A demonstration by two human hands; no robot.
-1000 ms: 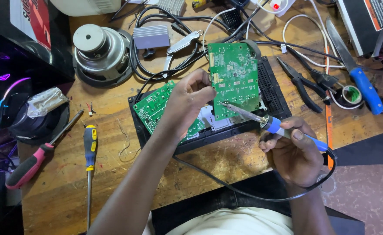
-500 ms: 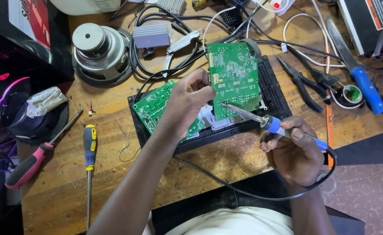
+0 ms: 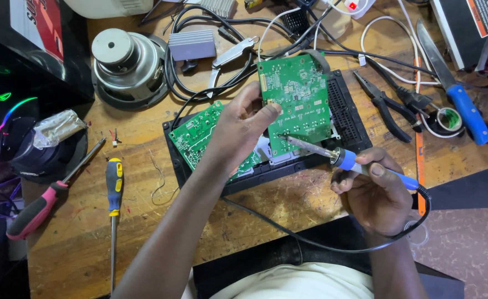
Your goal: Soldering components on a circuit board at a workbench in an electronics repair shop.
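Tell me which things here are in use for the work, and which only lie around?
In use: left hand on green circuit board; right hand holding soldering iron.
Lying about: speaker, yellow screwdriver, pink screwdriver, pliers, blue-handled knife.

Left hand (image 3: 238,130) reaches forward, fingers pinched; right hand (image 3: 374,191) is curled closed, thumb on top.

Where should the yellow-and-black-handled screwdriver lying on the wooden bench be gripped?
Grip the yellow-and-black-handled screwdriver by its thick handle, coming from above. It lies flat on the wooden bench with bare wood either side, its thin metal shaft pointing toward the person.
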